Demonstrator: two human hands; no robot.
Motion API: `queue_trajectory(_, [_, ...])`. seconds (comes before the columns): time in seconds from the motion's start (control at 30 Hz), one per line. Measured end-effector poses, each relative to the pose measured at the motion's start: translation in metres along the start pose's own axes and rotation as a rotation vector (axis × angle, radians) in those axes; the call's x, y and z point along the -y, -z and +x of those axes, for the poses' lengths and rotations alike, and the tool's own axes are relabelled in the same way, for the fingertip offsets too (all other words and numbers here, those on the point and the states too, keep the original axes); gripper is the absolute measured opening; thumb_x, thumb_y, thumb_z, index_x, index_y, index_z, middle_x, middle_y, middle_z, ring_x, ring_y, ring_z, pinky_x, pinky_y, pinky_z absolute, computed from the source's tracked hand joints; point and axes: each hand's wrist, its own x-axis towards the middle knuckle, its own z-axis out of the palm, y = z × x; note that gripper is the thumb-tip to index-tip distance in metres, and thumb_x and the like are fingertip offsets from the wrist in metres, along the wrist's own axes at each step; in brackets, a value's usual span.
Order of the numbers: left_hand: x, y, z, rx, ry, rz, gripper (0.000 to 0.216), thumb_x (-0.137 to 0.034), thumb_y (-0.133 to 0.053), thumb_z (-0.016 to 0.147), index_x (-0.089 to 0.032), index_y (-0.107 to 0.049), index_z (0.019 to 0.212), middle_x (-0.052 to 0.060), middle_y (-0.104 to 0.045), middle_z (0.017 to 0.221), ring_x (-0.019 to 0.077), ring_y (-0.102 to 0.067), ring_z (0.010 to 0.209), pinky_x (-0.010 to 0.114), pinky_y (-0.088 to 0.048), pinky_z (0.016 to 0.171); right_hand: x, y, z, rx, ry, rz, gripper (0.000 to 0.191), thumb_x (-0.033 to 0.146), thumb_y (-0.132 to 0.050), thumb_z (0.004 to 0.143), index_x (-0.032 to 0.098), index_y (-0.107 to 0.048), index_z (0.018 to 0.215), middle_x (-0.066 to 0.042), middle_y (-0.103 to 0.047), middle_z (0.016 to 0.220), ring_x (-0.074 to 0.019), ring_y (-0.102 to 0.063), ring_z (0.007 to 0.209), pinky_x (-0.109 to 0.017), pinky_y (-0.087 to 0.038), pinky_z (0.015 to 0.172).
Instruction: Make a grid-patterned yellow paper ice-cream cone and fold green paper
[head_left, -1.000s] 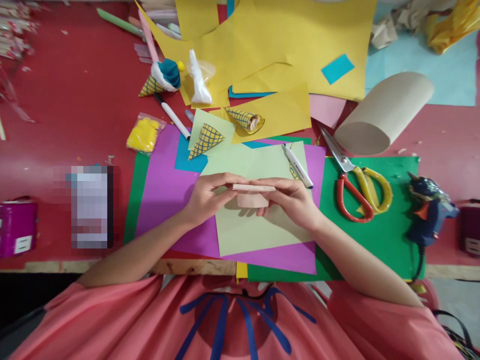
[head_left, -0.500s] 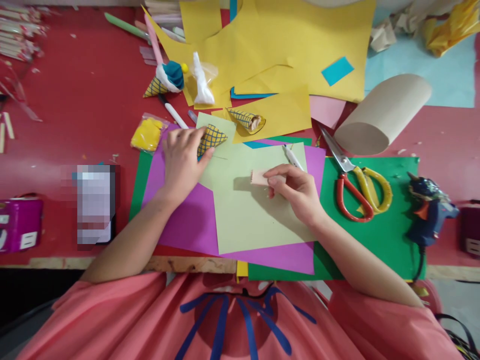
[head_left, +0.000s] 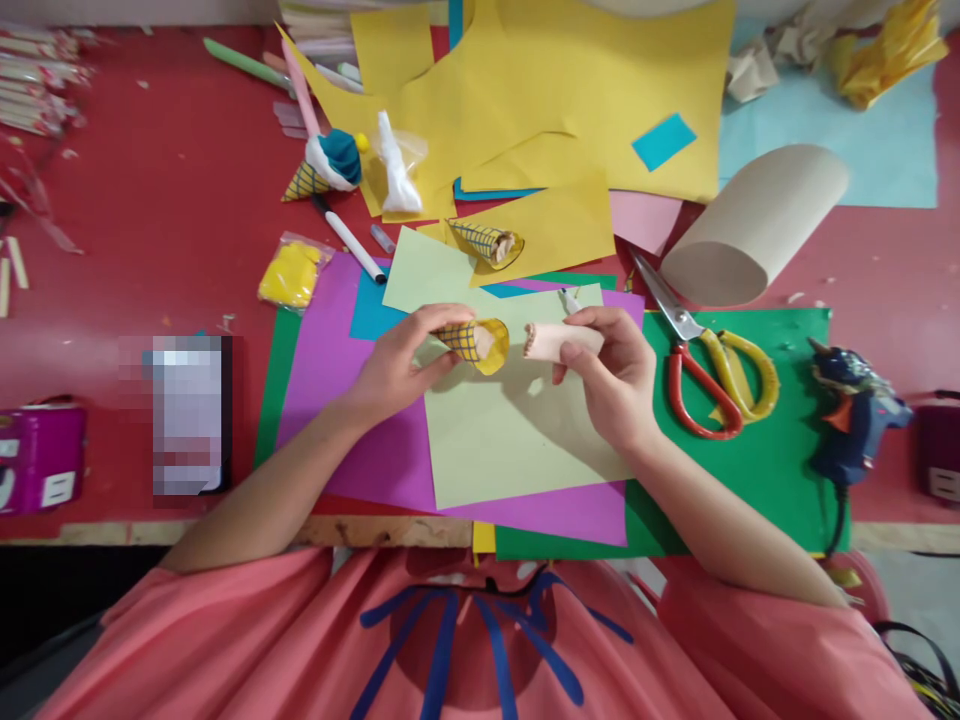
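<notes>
My left hand (head_left: pixel 394 362) grips a small yellow paper cone with a blue grid pattern (head_left: pixel 475 341), its open mouth turned to the right. My right hand (head_left: pixel 611 378) pinches a rolled pinkish paper piece (head_left: pixel 553 340), with its frayed end pointing at the cone's mouth. A small gap separates the two. Both are held just above a pale green paper sheet (head_left: pixel 502 440), which lies on purple paper (head_left: pixel 352 420) and green paper (head_left: pixel 757 480).
Red-and-yellow scissors (head_left: pixel 709 370) and a blue glue gun (head_left: pixel 851 415) lie to the right. A brown paper roll (head_left: pixel 754 225) sits behind them. Two other patterned cones (head_left: pixel 484 241) (head_left: pixel 319 172), a white marker (head_left: pixel 346 238), a yellow bag (head_left: pixel 289 273) and yellow sheets (head_left: pixel 555 90) lie at the back.
My left hand let go of the pinkish piece, reached left for the patterned cone, and brought it to the middle. My right hand kept the piece, now rolled, and turned it toward the cone.
</notes>
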Motion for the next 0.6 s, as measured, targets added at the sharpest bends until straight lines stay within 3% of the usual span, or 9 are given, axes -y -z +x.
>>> queue_trajectory(0.27, [-0.005,-0.012,-0.003,0.145,-0.037,-0.021,0.029,-0.028,-0.053,0.091,-0.021,-0.05,0.118,0.008,-0.065,0.115,0.0182,-0.062,0.109,0.034,-0.052,0.091,0.002,-0.004,-0.009,0.12,-0.003,-0.161,0.019,0.034,-0.064,0.085,0.023,-0.061,0.1,-0.002,-0.062,0.094,-0.0102,-0.057,0.067,-0.025,-0.047,0.057])
queue_trajectory(0.4, [-0.007,-0.014,-0.004,0.23,0.009,0.012,0.032,-0.026,-0.052,0.089,-0.021,-0.049,0.121,0.008,-0.063,0.117,0.0202,-0.061,0.108,0.035,-0.05,0.091,0.002,-0.006,-0.009,0.155,0.003,-0.251,0.017,0.032,-0.063,0.086,0.022,-0.063,0.1,-0.002,-0.065,0.093,-0.0104,-0.056,0.065,-0.026,-0.045,0.056])
queue_trajectory(0.6, [-0.016,-0.018,-0.002,0.301,-0.008,0.128,0.036,-0.02,-0.049,0.084,-0.016,-0.052,0.119,0.009,-0.063,0.101,0.0233,-0.061,0.092,0.035,-0.048,0.078,0.006,-0.007,-0.01,0.248,0.019,-0.272,0.017,0.033,-0.058,0.09,0.021,-0.065,0.099,-0.003,-0.067,0.089,-0.0109,-0.057,0.066,-0.026,-0.045,0.056])
